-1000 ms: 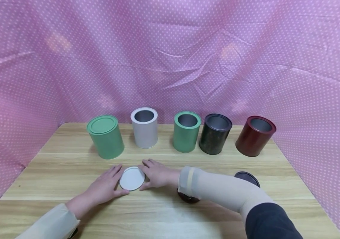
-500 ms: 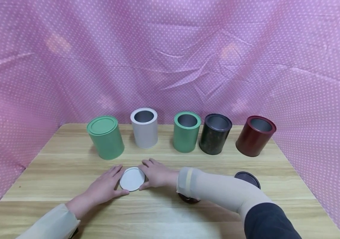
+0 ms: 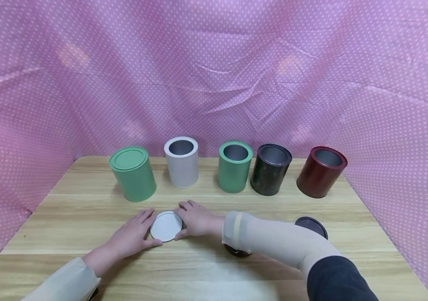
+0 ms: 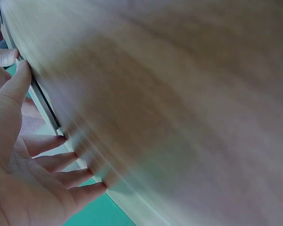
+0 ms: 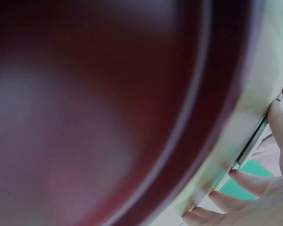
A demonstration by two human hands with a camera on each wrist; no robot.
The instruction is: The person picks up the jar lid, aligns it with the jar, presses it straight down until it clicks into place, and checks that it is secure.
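Nothing visibly moves; my left grip (image 3: 132,234) and right grip (image 3: 198,219) grasp the white lid (image 3: 166,228), likely light, stiff, best held rimwise.

Bright head view, tabletop (image 3: 199,280) sheen, right wrist foreground blurred

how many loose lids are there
3: a white lid between the left hand and right hand; a dark red lid mostly hidden by the right sleeve; a black lid partly hidden farther up that sleeve. The sleeve may cover another.
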